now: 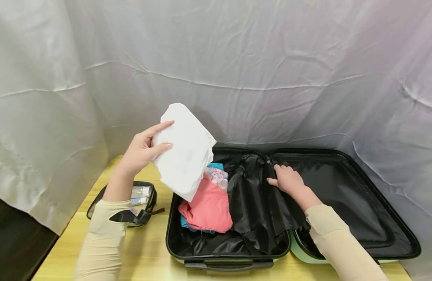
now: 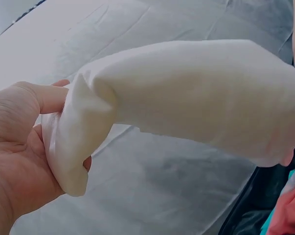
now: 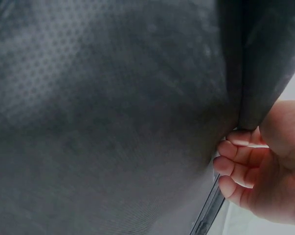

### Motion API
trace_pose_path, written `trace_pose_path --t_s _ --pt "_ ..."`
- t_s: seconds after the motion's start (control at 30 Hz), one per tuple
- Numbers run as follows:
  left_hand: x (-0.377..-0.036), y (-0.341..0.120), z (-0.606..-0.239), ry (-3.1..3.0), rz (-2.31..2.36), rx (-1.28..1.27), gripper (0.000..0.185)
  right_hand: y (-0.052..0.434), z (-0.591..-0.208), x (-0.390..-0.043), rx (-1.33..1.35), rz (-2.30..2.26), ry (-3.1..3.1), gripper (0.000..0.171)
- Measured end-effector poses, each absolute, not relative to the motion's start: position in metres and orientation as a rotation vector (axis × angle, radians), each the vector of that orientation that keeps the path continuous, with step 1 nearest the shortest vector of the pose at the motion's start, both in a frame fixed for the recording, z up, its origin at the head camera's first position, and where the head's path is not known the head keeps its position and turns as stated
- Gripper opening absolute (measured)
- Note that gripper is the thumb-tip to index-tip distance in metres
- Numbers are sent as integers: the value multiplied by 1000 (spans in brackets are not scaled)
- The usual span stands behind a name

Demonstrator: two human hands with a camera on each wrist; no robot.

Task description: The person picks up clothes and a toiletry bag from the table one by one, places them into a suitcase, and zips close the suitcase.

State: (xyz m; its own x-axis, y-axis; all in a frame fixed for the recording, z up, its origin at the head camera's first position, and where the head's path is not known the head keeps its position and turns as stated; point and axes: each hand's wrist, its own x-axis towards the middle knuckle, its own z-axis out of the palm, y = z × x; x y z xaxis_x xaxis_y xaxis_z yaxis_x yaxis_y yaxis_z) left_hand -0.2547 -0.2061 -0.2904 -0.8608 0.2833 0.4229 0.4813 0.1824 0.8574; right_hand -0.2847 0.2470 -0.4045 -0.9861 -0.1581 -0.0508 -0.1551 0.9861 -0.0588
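My left hand (image 1: 138,150) holds a folded white cloth (image 1: 185,152) at its left edge, above the left half of an open suitcase (image 1: 169,238). Seen from the left wrist, the white cloth (image 2: 186,93) bends over between thumb and fingers and stretches out to the right. Under it in the suitcase lie a coral-pink garment (image 1: 212,210), a patterned piece (image 1: 217,177) and some blue fabric (image 1: 216,166). My right hand (image 1: 289,180) grips the edge of a black fabric divider (image 1: 277,212) near the hinge; its curled fingers (image 3: 228,166) show at that edge in the right wrist view.
Left of the suitcase, a black-edged toiletry pouch (image 1: 152,195) with small clear bottles (image 1: 141,191) stands on the yellow wooden table (image 1: 149,246). The suitcase's other half (image 1: 342,195) lies flat on the right. Grey fabric (image 1: 237,58) hangs close behind.
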Motion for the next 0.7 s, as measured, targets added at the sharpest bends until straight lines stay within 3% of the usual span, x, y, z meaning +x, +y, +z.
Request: trace_pose_path --t_s 0.7 --pt "-246 -174 -287 -2356 -1885 -986 59 243 -401 -286 -257 -101 3071 52"
